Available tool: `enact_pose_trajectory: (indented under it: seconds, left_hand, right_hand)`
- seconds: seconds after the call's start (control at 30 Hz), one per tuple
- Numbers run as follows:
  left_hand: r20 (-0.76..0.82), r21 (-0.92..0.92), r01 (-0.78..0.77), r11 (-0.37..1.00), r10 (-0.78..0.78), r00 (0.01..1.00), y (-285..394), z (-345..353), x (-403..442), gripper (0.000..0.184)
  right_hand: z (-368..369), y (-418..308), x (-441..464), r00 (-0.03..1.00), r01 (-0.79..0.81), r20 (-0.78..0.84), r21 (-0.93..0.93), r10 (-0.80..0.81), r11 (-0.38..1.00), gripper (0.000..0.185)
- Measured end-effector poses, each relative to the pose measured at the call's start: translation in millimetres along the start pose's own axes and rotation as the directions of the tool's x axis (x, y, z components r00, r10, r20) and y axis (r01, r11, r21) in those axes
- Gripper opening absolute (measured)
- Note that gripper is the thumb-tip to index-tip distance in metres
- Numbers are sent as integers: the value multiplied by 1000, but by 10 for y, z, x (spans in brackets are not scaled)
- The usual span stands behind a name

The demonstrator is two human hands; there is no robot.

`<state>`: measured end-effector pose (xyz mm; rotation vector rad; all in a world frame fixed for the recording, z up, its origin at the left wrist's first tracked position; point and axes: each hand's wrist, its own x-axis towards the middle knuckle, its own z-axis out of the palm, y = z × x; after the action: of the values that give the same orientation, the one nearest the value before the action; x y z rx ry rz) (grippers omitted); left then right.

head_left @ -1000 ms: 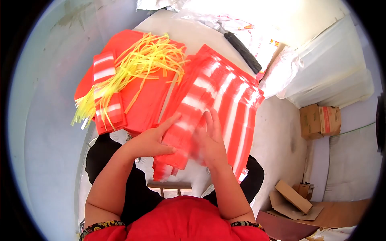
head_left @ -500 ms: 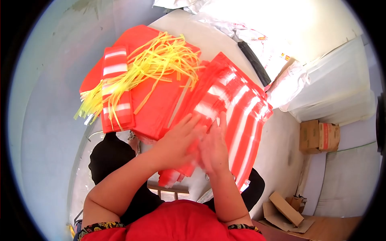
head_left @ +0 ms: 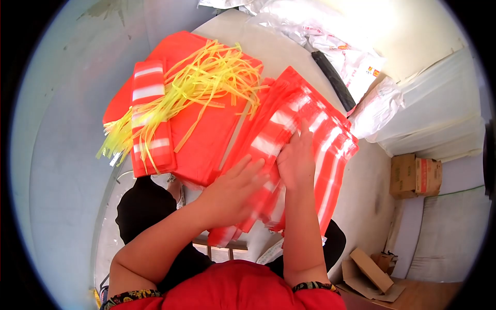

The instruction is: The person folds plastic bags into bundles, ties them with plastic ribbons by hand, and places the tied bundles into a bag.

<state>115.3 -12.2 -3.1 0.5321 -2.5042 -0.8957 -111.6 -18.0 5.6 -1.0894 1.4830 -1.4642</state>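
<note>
While the left hand (head_left: 235, 192) is over the left part of the red-&-white striped sheets (head_left: 330, 168), its fingers are out straight, slightly apart & a bit blurred; can't tell from where I stand if they touch. The right hand (head_left: 298, 161) is on the same stripes, fingers pointing away from the body & close together; can't tell if it's pinching an edge. Both hands belong to 1 person in a red shirt (head_left: 237, 287) w/ patterned cuffs.

The striped sheets, glossy & thin, lie in a fanned pile nr. the table's front edge, lower ends hanging past it toward the lap. Just left of them, a plain red stack (head_left: 199, 139) carries a loose tangle of yellow strips (head_left: 212, 85), which also trails across a narrow striped bundle (head_left: 151, 93) at the stack's left side.

Farther out on the pale table (head_left: 235, 33), a black bar (head_left: 333, 80) lies at a slant next to white printed plastic bags (head_left: 356, 64). Off to the right, well apart from the work, there's 1 cardboard box (head_left: 405, 175) by the wall, &, lower, some opened-out cardboard (head_left: 369, 271) on a brown surface (head_left: 426, 292).
</note>
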Motion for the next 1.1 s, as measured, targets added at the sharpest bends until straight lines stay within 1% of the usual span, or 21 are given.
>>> enact_pose_trajectory:
  seconds: [0.03,0.1,0.13,0.17,0.23,0.27,0.3,0.33,0.37,0.43,0.47,0.5,0.57,0.67,0.73,0.77,0.83,0.9,0.97,1.03,1.1]
  left_hand:
    - [6,-2,8,1000,-8,1000,12,3,-2,78]
    - [5,7,1,1000,-1,1000,2,10,-2,78]
    - [3,11,-1,1000,1,1000,-1,11,-4,78]
    - [6,6,10,1000,-10,1000,1,3,-5,78]
    - [19,-10,27,1000,-27,999,25,-7,-8,78]
    - [-3,0,17,1000,-17,1000,35,-8,0,77]
    - [-26,10,7,1000,-7,1000,47,-12,8,76]
    - [-48,21,-1,1000,2,999,53,-17,13,75]
    - [-38,2,1,1000,-1,999,34,-4,9,77]
    - [-17,-37,9,999,-10,1000,-14,45,-14,81]
    - [-8,-26,8,1000,-8,1000,-8,53,-17,82]
    - [1,-12,7,1000,-7,1000,-1,52,-17,82]
    - [15,-13,10,1000,-10,1000,0,14,-18,84]
    - [43,-84,27,996,-23,999,39,-64,-33,88]
    - [63,-150,34,988,-25,998,44,-119,-39,92]
    - [44,-237,67,969,-58,997,41,-114,-43,93]
    - [23,-406,126,905,-127,992,27,-99,-60,94]
    - [27,-511,178,841,-191,981,-47,-83,-51,92]
    - [19,-578,177,797,-204,979,-55,-96,-41,90]
    - [-10,-610,129,782,-170,985,-22,-138,-31,88]
    - [-9,-633,118,765,-159,987,-10,-157,-39,88]
  right_hand:
    - [-66,72,71,999,31,-11,-70,-32,997,77]
    - [-128,141,78,994,68,-97,110,-58,992,77]
    - [-32,-22,12,985,87,-168,351,-28,932,77]
    - [65,-177,-61,973,119,-229,568,17,814,76]
    - [245,-434,-310,976,42,-216,231,10,972,70]
    - [216,-409,-388,991,85,-101,19,-83,996,67]
    - [188,-385,-467,985,173,17,-179,-173,969,64]
    - [62,-222,-490,918,373,273,-346,-288,861,60]
    - [-44,-73,-504,786,577,527,-438,-322,690,56]
    - [-31,-55,-525,821,537,534,-596,-205,597,55]
    - [-28,-48,-530,836,515,529,-667,-146,539,55]
    - [-58,11,-510,897,430,402,-699,-183,571,54]
    - [-125,149,-436,962,257,126,-721,-243,643,54]
    - [-65,-127,-600,993,36,-78,-482,-84,876,63]
    - [-47,-146,-741,996,-42,-88,-536,-7,843,69]
    - [-33,-140,-794,995,-83,-95,-561,36,824,73]
    - [-21,-68,-838,994,-65,-107,-548,7,834,77]
    - [33,-65,-846,992,-52,-122,-545,-18,837,80]
    - [101,-143,-794,990,-43,-136,-560,-41,827,82]
    - [155,-197,-715,988,-37,-144,-543,-49,839,83]
    - [190,-208,-665,987,-18,-147,-504,-65,864,84]
